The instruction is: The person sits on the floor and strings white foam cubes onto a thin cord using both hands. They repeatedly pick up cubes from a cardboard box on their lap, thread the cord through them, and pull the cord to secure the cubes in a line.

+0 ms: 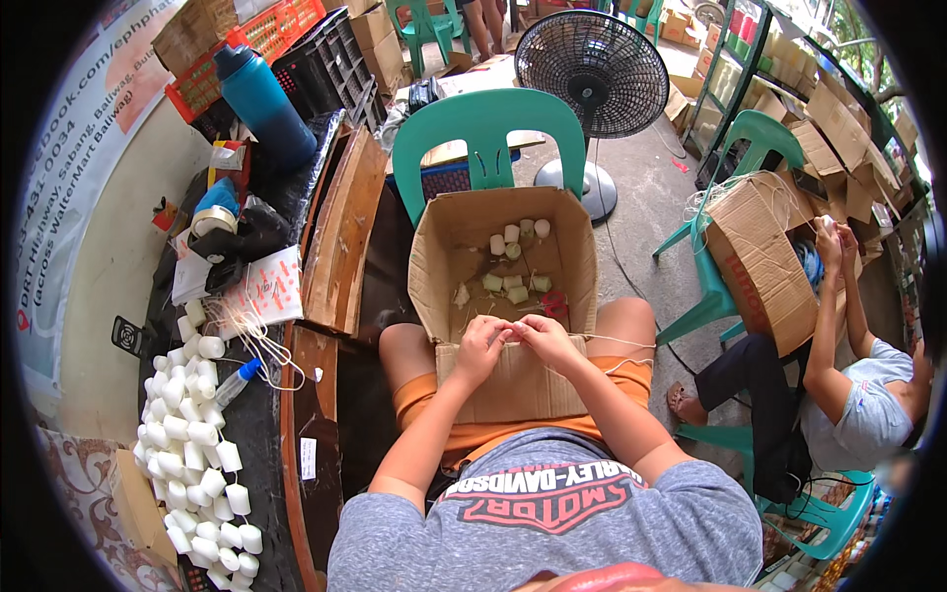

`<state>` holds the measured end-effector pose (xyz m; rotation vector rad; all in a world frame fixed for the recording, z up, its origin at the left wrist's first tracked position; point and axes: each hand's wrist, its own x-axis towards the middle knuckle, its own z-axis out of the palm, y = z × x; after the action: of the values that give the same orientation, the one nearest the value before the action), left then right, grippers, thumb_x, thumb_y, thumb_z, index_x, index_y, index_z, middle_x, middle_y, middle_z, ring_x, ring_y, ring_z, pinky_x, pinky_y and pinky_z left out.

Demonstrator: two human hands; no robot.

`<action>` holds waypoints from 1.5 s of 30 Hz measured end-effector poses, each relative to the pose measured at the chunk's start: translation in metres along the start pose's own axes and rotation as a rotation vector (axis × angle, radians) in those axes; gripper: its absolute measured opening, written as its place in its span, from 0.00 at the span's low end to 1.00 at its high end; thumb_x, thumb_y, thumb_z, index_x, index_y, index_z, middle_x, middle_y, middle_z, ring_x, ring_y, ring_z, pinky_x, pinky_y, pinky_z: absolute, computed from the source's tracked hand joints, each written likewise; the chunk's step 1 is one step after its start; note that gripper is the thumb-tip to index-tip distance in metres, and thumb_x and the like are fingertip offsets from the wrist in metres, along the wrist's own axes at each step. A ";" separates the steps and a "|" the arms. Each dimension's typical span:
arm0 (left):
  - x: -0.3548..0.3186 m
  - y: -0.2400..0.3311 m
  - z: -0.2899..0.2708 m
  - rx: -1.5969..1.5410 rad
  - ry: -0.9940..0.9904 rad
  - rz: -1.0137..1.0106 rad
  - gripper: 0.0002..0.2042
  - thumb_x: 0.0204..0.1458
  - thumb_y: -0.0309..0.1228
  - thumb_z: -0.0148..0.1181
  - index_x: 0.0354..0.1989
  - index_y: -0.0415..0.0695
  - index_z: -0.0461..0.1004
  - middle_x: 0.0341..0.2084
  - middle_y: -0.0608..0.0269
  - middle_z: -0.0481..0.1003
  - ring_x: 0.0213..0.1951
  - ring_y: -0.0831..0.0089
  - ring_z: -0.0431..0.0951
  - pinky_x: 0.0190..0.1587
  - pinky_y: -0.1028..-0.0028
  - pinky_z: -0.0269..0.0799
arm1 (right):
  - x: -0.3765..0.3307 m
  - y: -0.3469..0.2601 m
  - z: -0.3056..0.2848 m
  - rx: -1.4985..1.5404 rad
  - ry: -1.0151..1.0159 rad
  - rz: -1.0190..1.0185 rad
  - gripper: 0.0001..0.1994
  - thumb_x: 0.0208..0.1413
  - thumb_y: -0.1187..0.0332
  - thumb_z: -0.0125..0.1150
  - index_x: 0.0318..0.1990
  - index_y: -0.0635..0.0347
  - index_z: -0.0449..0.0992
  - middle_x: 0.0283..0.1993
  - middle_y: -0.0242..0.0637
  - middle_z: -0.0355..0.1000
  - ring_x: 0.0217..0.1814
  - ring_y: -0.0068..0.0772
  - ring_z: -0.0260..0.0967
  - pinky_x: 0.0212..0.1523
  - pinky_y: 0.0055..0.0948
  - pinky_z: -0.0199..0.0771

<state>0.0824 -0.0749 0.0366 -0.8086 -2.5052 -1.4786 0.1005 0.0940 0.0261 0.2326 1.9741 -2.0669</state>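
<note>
My left hand (480,347) and my right hand (548,343) meet fingertip to fingertip over the near edge of an open cardboard box (434,266). Both are closed in a pinch; what sits between the fingertips is too small to make out. A thin white string (619,341) trails from beside my right hand across my right thigh, and seems to be held there. Inside the box lie several short pale cylinders (512,234), some whitish, some greenish. A small red object (555,303) lies near the box's right wall, just beyond my right hand.
The box rests against a green plastic chair (488,109). At left, a black-covered table (266,434) bears a heap of white cylinders (187,434), string and a blue bottle (264,104). A fan (592,74) stands behind. At right, another person (853,395) works beside a cardboard box (760,257).
</note>
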 end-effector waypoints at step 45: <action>0.010 0.006 0.015 -0.081 0.043 -0.236 0.07 0.45 0.27 0.63 0.34 0.43 0.78 0.31 0.61 0.76 0.34 0.70 0.77 0.38 0.74 0.71 | 0.001 0.002 -0.024 0.075 0.040 -0.010 0.12 0.59 0.65 0.54 0.36 0.67 0.77 0.33 0.31 0.75 0.38 0.20 0.69 0.43 0.22 0.67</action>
<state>0.0793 -0.0567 0.0370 -0.4981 -2.5969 -1.6587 0.0987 0.1183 0.0229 0.2817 1.9259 -2.1609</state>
